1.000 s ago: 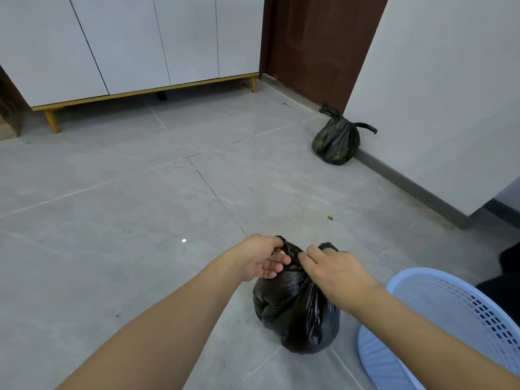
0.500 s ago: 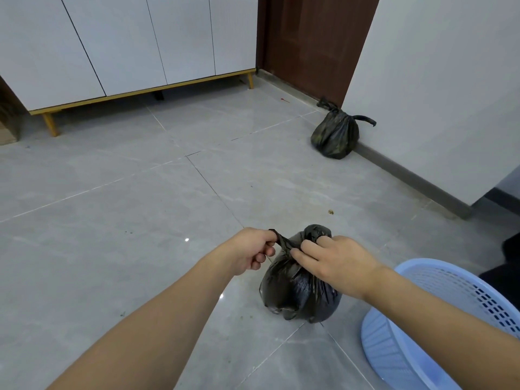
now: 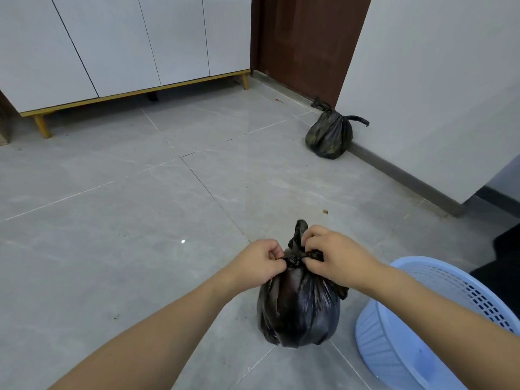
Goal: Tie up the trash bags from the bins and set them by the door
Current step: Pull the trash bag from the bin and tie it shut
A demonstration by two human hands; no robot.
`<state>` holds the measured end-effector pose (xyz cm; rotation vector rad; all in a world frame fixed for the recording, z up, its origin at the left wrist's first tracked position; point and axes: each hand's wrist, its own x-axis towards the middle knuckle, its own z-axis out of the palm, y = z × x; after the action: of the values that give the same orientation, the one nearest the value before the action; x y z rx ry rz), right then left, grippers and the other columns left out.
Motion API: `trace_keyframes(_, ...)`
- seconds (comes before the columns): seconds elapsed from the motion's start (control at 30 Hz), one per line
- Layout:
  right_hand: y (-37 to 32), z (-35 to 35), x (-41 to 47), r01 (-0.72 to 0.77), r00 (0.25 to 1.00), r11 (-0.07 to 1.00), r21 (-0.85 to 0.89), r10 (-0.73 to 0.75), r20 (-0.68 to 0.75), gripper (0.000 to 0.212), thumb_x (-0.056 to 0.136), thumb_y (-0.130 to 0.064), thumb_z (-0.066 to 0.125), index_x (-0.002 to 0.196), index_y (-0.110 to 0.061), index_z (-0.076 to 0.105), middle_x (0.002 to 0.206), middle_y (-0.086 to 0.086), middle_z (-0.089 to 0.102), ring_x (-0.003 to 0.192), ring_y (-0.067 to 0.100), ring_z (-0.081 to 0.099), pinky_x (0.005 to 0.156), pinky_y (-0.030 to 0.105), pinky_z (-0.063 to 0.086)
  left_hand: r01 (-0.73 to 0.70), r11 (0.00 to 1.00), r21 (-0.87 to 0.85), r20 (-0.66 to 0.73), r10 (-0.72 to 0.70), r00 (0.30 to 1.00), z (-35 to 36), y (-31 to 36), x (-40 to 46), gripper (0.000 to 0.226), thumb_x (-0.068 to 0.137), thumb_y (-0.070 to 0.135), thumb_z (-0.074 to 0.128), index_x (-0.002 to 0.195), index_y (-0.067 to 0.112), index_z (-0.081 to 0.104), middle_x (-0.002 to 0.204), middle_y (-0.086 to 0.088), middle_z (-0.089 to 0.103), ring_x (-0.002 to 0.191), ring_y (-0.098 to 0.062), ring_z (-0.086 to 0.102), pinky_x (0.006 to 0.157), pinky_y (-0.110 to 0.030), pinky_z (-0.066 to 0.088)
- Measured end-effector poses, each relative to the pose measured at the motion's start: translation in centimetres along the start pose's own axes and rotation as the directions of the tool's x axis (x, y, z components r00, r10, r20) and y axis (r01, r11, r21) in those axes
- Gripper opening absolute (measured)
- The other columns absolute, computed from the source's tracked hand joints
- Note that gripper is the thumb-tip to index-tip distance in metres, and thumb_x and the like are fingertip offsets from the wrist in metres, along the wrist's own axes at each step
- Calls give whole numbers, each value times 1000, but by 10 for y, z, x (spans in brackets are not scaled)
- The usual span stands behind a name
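While pinching the two twisted ends at the neck of the black trash bag (image 3: 298, 308), left hand (image 3: 263, 263) and right hand (image 3: 334, 256) sit on either side of a half-drawn knot, fingers (image 3: 312, 237) curled tight on the plastic. Stands on the floor tiles (image 3: 140, 220) just beside the pale blue bin (image 3: 439, 327), well apart from the tied bag (image 3: 329, 133) already at the brown door (image 3: 304, 43). Risks, as judged: thin film tearing under a hard pull; a slick end slipping free and loosening the knot; a bag toppling if tugged sideways; a weak single knot opening when lifted towards the door.
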<state>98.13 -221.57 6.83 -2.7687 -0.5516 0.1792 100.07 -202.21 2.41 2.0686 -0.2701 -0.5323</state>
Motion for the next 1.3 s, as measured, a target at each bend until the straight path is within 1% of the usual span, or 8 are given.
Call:
trace_keyframes(0.1, 3, -4, -1, -235, 970, 888, 395, 241, 35, 13, 78, -19, 71, 71, -9, 66, 73, 4, 65, 65, 12, 59, 63, 26, 48, -140, 934, 327, -67, 171, 983, 2, -5, -3, 12, 79, 18, 56, 87, 20, 48, 59, 7, 50, 62, -20, 52, 57, -29, 36)
trace_keyframes(0.23, -2, -6, -2, -444, 881, 481, 756, 389, 270, 20, 77, -9, 74, 64, -12, 59, 56, 3, 60, 45, 10, 54, 42, 18, 41, -261, 857, 445, -80, 329, 941, 6, -4, -5, 24, 81, 17, 51, 104, 23, 49, 58, 5, 50, 66, -26, 55, 59, -30, 33)
trace_keyframes(0.43, -6, -13, -4, -624, 770, 168, 763, 299, 564, 31, 83, 2, 63, 113, -5, 63, 87, 11, 68, 62, 15, 65, 48, 20, 48, -227, 821, 524, -130, 341, 931, 4, -5, -6, 23, 80, 15, 50, 100, 23, 58, 68, 4, 60, 79, -27, 59, 73, -31, 34)
trace_keyframes(0.63, -1, -12, 4, -701, 670, -60, 711, 286, 685, 8, 89, -7, 55, 91, 0, 59, 61, 8, 55, 31, 10, 38, 26, 15, 20, -128, 988, 89, 35, 126, 991, 0, -4, -17, 35, 69, 37, 45, 104, 42, 43, 107, 20, 44, 105, 7, 35, 90, -18, 26)
trace_keyframes(0.7, 1, -14, 4, -716, 651, -61, 696, 302, 696, 14, 92, -9, 54, 81, 0, 57, 55, 7, 52, 28, 9, 32, 26, 15, 19, -81, 991, 107, 86, 72, 994, 1, -6, -18, 30, 69, 46, 47, 99, 41, 48, 107, 21, 47, 106, 5, 34, 89, -20, 26)
trace_keyframes(0.97, -3, -6, 7, -769, 637, 449, 455, 474, 608, 20, 96, -27, 53, 86, -10, 54, 76, 12, 49, 60, 20, 40, 53, 26, 26, -120, 890, 439, -84, 173, 981, 6, -7, -12, 16, 77, 34, 42, 74, 20, 48, 64, 7, 49, 76, -12, 47, 90, -31, 26)
trace_keyframes(1.2, -5, -8, 3, -806, 584, 289, 516, 244, 775, 49, 82, -56, 61, 102, -12, 67, 100, 12, 67, 84, 23, 63, 70, 28, 45, -141, 711, 689, -139, 321, 937, 2, -10, -9, 11, 83, 29, 41, 75, 22, 44, 64, 5, 49, 76, -18, 47, 95, -38, 26)
trace_keyframes(1.3, -5, -7, -2, -788, 614, 137, 600, 108, 782, 39, 80, -47, 67, 94, -11, 71, 90, 9, 73, 69, 18, 70, 52, 23, 52, -129, 676, 725, -144, 333, 932, -1, -5, -10, 11, 85, 27, 41, 78, 20, 46, 67, 4, 50, 77, -19, 48, 97, -40, 28)
